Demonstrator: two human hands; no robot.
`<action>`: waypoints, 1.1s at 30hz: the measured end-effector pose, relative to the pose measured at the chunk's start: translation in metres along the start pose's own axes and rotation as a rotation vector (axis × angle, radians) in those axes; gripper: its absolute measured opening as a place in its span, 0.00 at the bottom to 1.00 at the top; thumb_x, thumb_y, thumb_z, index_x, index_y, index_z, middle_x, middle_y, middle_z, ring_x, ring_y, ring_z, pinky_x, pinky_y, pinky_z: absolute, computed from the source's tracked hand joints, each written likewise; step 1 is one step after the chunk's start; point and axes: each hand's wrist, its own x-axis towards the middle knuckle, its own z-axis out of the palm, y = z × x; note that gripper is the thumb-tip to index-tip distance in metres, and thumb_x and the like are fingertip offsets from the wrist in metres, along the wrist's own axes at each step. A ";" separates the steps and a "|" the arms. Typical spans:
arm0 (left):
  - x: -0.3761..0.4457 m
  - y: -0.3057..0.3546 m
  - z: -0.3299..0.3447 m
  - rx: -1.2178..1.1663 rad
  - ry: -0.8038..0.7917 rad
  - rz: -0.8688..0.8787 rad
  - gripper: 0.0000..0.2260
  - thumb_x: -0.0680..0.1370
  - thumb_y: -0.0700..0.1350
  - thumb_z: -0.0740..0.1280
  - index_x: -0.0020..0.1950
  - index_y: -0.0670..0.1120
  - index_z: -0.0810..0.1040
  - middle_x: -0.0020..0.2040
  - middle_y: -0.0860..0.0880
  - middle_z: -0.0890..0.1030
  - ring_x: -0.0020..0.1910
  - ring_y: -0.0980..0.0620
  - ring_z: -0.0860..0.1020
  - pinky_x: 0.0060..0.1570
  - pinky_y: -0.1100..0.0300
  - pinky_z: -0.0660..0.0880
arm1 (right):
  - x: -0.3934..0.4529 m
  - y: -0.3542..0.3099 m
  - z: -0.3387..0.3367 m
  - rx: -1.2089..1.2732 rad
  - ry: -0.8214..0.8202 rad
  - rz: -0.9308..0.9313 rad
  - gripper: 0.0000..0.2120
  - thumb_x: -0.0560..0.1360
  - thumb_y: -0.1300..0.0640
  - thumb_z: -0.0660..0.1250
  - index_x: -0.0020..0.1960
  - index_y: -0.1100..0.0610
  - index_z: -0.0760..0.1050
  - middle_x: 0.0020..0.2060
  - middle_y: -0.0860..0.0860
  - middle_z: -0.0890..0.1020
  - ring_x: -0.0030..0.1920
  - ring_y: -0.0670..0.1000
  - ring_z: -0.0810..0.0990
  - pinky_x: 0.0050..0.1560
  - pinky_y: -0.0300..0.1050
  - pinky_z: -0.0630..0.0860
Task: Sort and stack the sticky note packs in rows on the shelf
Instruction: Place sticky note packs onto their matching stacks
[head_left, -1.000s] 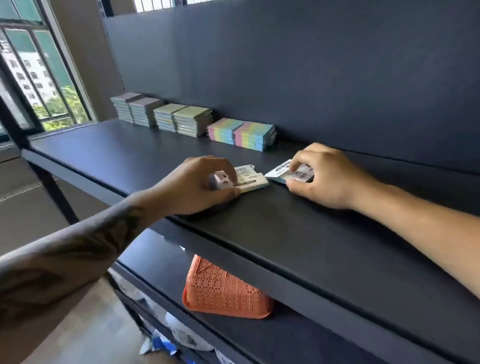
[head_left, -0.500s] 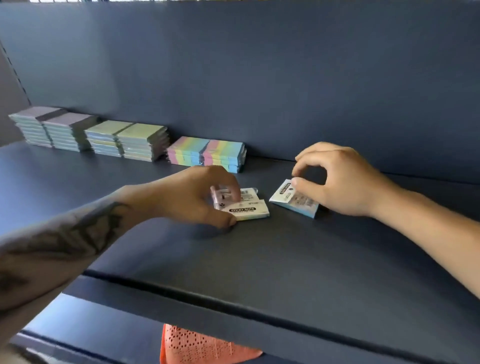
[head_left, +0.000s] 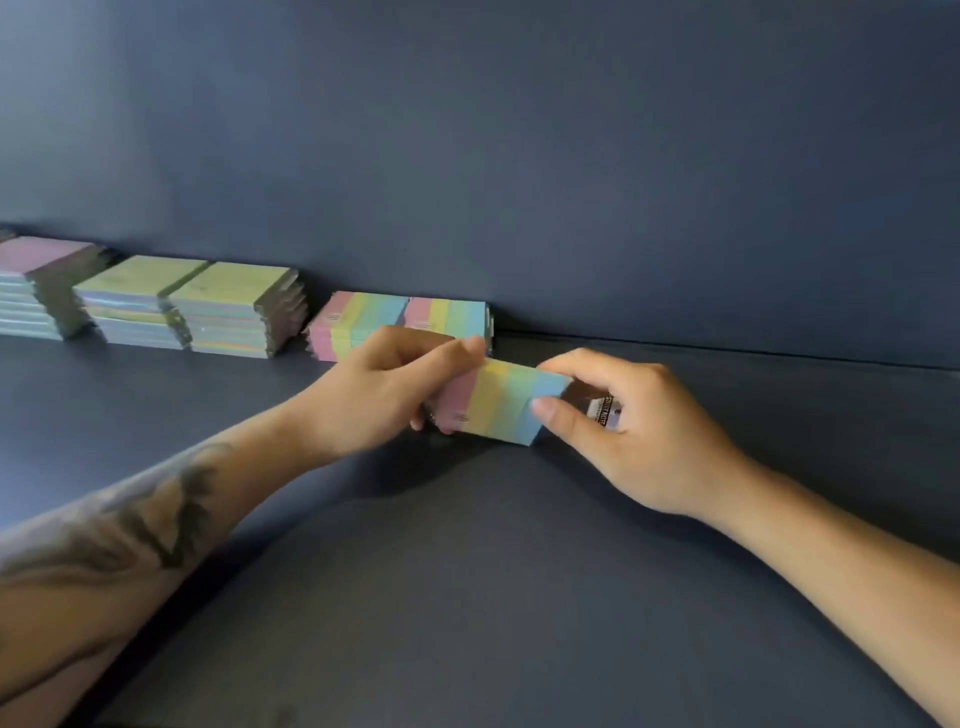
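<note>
Both hands meet near the middle of the dark blue-grey shelf board (head_left: 467, 597), sharing one striped sticky note pack (head_left: 501, 408) banded pink, yellow, green and blue. The left hand (head_left: 379, 397), on a tattooed forearm, curls its fingers and thumb round the pack's pink end. The right hand (head_left: 639, 436) pinches the blue end between thumb and forefinger; a small white label with black print (head_left: 603, 413) shows inside its curled fingers, but what it belongs to cannot be told. The pack is tilted, and its underside is hidden.

At about 11 o'clock from the pack, just behind the left hand, two matching striped stacks (head_left: 410, 317) sit side by side against the dark back panel (head_left: 519, 156). Toward 10 o'clock stand two yellow-green topped stacks (head_left: 192, 306), then a mauve topped stack (head_left: 41, 280) at the frame's left edge.
</note>
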 end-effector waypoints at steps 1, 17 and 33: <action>0.000 0.000 0.001 -0.009 0.016 -0.014 0.37 0.76 0.68 0.61 0.42 0.31 0.77 0.37 0.35 0.81 0.36 0.37 0.76 0.39 0.46 0.75 | 0.001 0.000 0.002 0.024 0.015 0.008 0.06 0.81 0.50 0.69 0.58 0.45 0.80 0.48 0.42 0.84 0.45 0.49 0.82 0.44 0.48 0.78; -0.010 0.001 0.009 -0.178 0.064 -0.202 0.25 0.75 0.57 0.76 0.51 0.34 0.84 0.52 0.30 0.83 0.47 0.33 0.80 0.54 0.33 0.75 | -0.003 -0.013 0.006 -0.401 0.084 -0.250 0.33 0.69 0.31 0.71 0.68 0.47 0.74 0.70 0.47 0.71 0.69 0.51 0.71 0.67 0.52 0.73; -0.073 -0.018 -0.079 0.564 -0.014 -0.245 0.34 0.70 0.80 0.56 0.67 0.63 0.79 0.67 0.65 0.78 0.68 0.61 0.74 0.73 0.50 0.69 | 0.067 -0.050 0.047 -0.420 -0.103 -0.211 0.21 0.74 0.35 0.70 0.64 0.41 0.74 0.63 0.45 0.76 0.64 0.50 0.74 0.67 0.47 0.64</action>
